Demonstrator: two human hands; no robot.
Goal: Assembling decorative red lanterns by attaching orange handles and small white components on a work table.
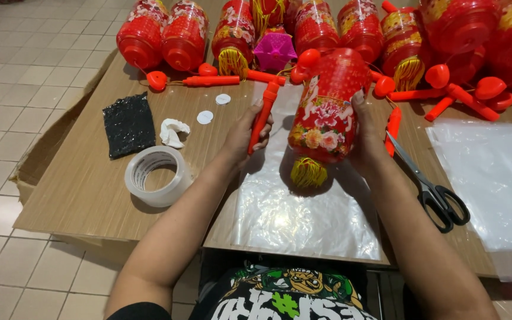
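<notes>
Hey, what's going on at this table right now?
A person holds a red lantern with a yellow tassel in the right hand, above a clear plastic sheet. The left hand grips its orange handle stick. Scissors lie to the right, a tape roll to the left, and more red lanterns line the far edge.

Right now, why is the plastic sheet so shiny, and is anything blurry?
Head view: room light glares white off the plastic sheet; the red lantern casts a soft shadow on it; left hand, right hand and scissors look sharp.
</notes>
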